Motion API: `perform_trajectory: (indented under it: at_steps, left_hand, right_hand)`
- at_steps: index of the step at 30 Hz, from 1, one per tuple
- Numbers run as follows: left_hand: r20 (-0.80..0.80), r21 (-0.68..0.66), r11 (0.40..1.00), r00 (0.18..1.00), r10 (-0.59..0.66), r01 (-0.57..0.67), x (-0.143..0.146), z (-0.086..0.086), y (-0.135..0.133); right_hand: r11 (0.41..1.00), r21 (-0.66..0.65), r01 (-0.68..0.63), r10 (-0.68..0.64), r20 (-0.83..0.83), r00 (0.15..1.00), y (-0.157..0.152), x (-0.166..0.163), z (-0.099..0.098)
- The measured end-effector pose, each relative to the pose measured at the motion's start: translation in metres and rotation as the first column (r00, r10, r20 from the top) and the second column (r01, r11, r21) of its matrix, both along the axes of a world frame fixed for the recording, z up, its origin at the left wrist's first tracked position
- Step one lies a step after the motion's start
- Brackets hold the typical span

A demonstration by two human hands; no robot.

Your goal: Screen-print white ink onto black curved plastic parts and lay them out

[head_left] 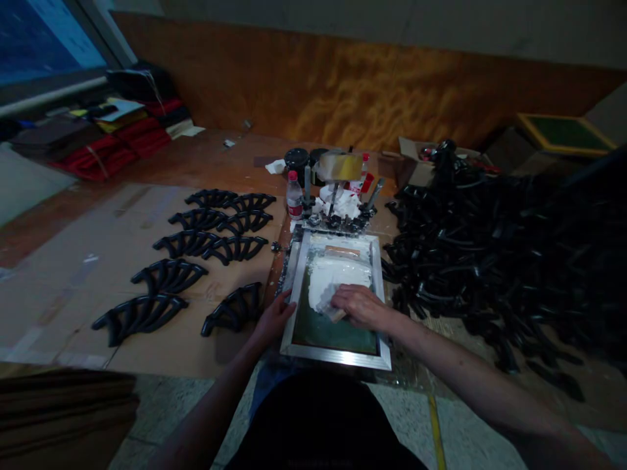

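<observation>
Single head cam, looks forward-down over the workbench (147, 274), close range; edges dim, probably wide-angle.

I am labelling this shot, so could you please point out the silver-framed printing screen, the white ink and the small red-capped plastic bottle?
Silver-framed printing screen (336, 354): head view, near frame edge.
White ink (333, 277): head view, middle of smear.
Small red-capped plastic bottle (294, 199): head view, body.

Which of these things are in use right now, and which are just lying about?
In use: screen frame, held by left hand; squeegee under right hand; white ink.
Lying about: laid-out black parts, black pile, bottle, red cloth.
</observation>
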State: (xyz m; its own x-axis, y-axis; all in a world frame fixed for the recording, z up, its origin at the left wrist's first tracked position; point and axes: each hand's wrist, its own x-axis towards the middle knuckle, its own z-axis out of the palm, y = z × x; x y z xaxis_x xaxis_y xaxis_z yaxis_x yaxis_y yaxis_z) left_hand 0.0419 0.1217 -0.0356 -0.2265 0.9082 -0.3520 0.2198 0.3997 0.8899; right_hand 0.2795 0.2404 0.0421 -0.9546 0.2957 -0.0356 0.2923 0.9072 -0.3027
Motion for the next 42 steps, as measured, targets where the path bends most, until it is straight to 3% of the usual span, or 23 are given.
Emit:
perform_trajectory:
  at_steps: [5, 9, 12, 14, 16, 19, 21, 23, 25, 27, 28, 31, 32, 34, 35, 37, 39, 40, 42]
  left_hand:
    - [0.005, -0.004, 1.0, 1.0, 0.026, -0.026, 0.001, 0.005, -0.001]
    - [0.066, -0.007, 0.999, 0.997, 0.047, -0.046, 0.003, 0.012, -0.001]
    - [0.055, -0.001, 0.998, 0.997, 0.055, -0.055, 0.003, 0.014, -0.002]
    - [0.062, -0.005, 0.999, 0.997, 0.041, -0.041, 0.001, 0.018, -0.002]
    - [0.1, 0.001, 1.0, 0.995, 0.014, -0.014, 0.0, 0.029, -0.002]
    - [0.145, 0.045, 0.998, 0.989, 0.027, -0.033, -0.002, 0.057, -0.002]
    - [0.125, 0.087, 0.992, 0.989, 0.083, -0.094, -0.001, 0.08, 0.0]
    - [0.139, 0.123, 0.983, 0.983, 0.118, -0.135, 0.0, 0.103, 0.007]
    - [0.227, 0.182, 0.969, 0.966, 0.126, -0.17, 0.002, 0.124, 0.019]
    - [0.309, 0.285, 0.932, 0.942, 0.132, -0.224, 0.004, 0.143, 0.036]
    - [0.335, 0.339, 0.907, 0.933, 0.134, -0.251, 0.005, 0.151, 0.044]
    - [0.391, 0.427, 0.857, 0.913, 0.112, -0.288, 0.012, 0.165, 0.063]
    - [0.415, 0.424, 0.852, 0.902, 0.117, -0.305, 0.015, 0.164, 0.065]
    - [0.456, 0.351, 0.871, 0.875, 0.163, -0.345, 0.024, 0.15, 0.06]
    - [0.469, 0.263, 0.908, 0.866, 0.176, -0.327, 0.03, 0.138, 0.053]
    - [0.496, 0.012, 0.983, 0.855, 0.153, -0.183, 0.045, 0.107, 0.035]
    - [0.518, -0.181, 0.983, 0.849, 0.105, -0.012, 0.059, 0.075, 0.014]
    - [0.496, -0.213, 0.977, 0.863, 0.1, 0.01, 0.064, 0.062, 0.004]
    - [0.404, -0.179, 0.983, 0.908, 0.115, -0.045, 0.065, 0.043, -0.012]
  right_hand:
    - [0.979, 0.039, 0.202, -0.197, -0.107, 0.975, 0.002, -0.011, -0.007]
    - [0.988, 0.072, 0.138, -0.126, -0.149, 0.981, -0.015, -0.003, -0.024]
    - [0.993, -0.003, 0.121, -0.121, -0.113, 0.986, -0.012, -0.001, -0.016]
    - [0.977, -0.029, 0.212, -0.214, -0.125, 0.969, 0.002, -0.011, -0.001]
    - [0.936, -0.01, 0.351, -0.348, -0.158, 0.924, 0.023, -0.027, 0.015]
    - [0.842, 0.044, 0.538, -0.522, -0.192, 0.831, 0.061, -0.033, 0.037]
    - [0.778, 0.017, 0.628, -0.597, -0.289, 0.748, 0.086, -0.015, 0.046]
    - [0.7, -0.095, 0.707, -0.669, -0.431, 0.605, 0.107, 0.018, 0.047]
    - [0.546, -0.232, 0.805, -0.789, -0.467, 0.4, 0.115, 0.051, 0.036]
    - [0.458, -0.286, 0.842, -0.861, -0.377, 0.341, 0.106, 0.069, 0.016]
    - [0.462, -0.292, 0.838, -0.872, -0.324, 0.368, 0.095, 0.07, 0.003]
    - [0.592, -0.266, 0.761, -0.805, -0.223, 0.549, 0.048, 0.047, -0.033]
    - [0.682, -0.186, 0.708, -0.732, -0.169, 0.66, 0.032, 0.035, -0.041]
    - [0.766, -0.042, 0.642, -0.643, -0.046, 0.764, 0.008, 0.011, -0.048]
    - [0.776, 0.003, 0.631, -0.631, 0.021, 0.776, -0.001, 0.001, -0.048]
    - [0.738, 0.003, 0.675, -0.673, 0.095, 0.734, -0.017, -0.016, -0.041]
    - [0.703, -0.05, 0.71, -0.707, 0.067, 0.705, -0.032, -0.03, -0.033]
    - [0.718, -0.082, 0.691, -0.692, 0.019, 0.721, -0.041, -0.036, -0.03]
    - [0.837, -0.153, 0.526, -0.543, -0.102, 0.834, -0.055, -0.045, -0.028]
